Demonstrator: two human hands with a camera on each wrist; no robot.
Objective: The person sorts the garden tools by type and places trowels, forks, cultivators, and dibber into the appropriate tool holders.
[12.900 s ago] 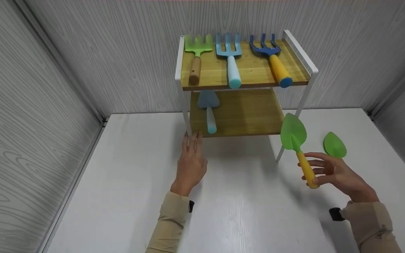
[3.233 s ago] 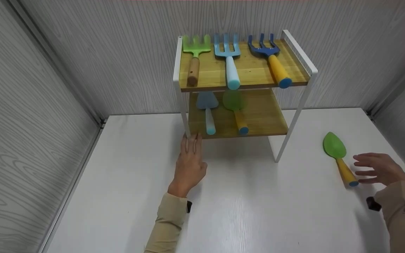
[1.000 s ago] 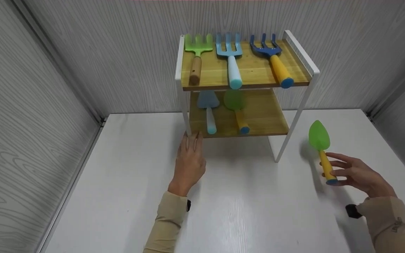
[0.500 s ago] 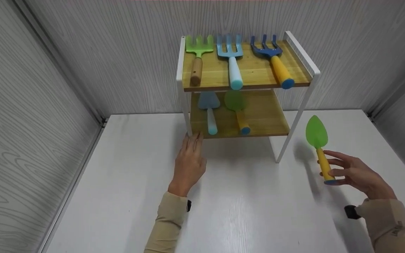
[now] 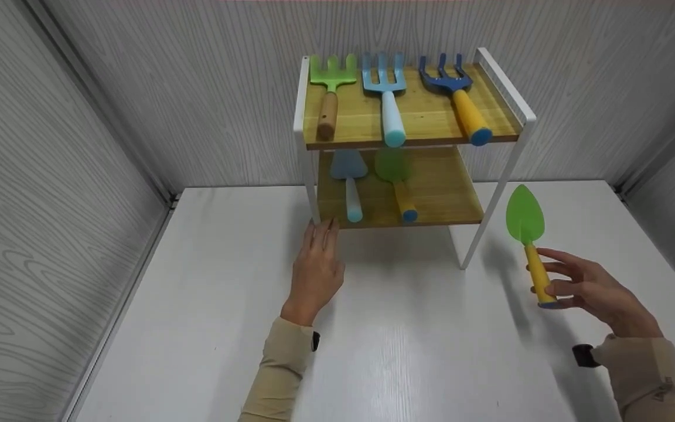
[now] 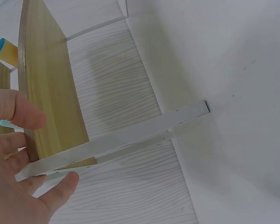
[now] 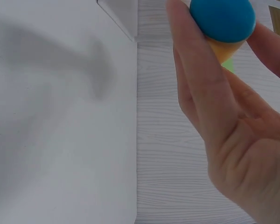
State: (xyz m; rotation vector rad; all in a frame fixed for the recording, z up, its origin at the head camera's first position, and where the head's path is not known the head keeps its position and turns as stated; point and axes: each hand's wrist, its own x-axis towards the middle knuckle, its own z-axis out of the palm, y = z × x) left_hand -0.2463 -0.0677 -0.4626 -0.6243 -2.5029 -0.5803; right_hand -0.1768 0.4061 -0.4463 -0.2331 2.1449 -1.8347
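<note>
In the head view my right hand holds a trowel by its yellow handle, its green pointed blade turned up, raised above the table right of a two-tier shelf. The handle's blue end cap shows between thumb and fingers in the right wrist view. My left hand grips the lower board's front left corner by the white leg. A light-blue trowel and a green trowel with yellow handle lie on the lower board.
On the top board lie a green hand fork, a light-blue hand fork and a dark-blue cultivator with yellow handle. The shelf's right front leg stands between trowel and lower board. Grey panels enclose the white table.
One green trowel has gone from my right hand onto the lower board. My right hand has picked the other off the table and lifted it toward the shelf. The left hand stays put.
</note>
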